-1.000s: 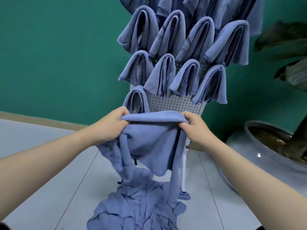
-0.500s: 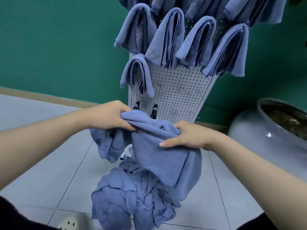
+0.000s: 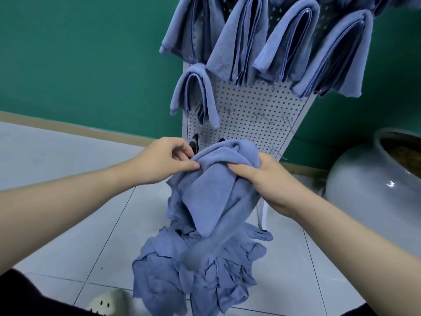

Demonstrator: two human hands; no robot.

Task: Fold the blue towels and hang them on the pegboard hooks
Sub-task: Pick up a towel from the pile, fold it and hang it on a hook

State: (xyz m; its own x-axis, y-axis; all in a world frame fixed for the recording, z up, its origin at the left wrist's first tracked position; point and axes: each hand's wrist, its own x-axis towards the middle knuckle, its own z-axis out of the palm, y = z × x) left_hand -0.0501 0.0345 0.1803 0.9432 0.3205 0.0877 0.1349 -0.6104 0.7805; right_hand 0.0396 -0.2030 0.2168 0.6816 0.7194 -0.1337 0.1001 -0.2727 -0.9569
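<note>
Hands first: your left hand (image 3: 161, 161) pinches the blue towel's (image 3: 211, 190) top fold, your right hand (image 3: 265, 179) grips its bunched side, above the towel pile (image 3: 196, 277) before the pegboard (image 3: 246, 115)

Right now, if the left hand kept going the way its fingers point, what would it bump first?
Probably the blue towel its grip already pinches; the left hand points right, toward the right hand.
</note>
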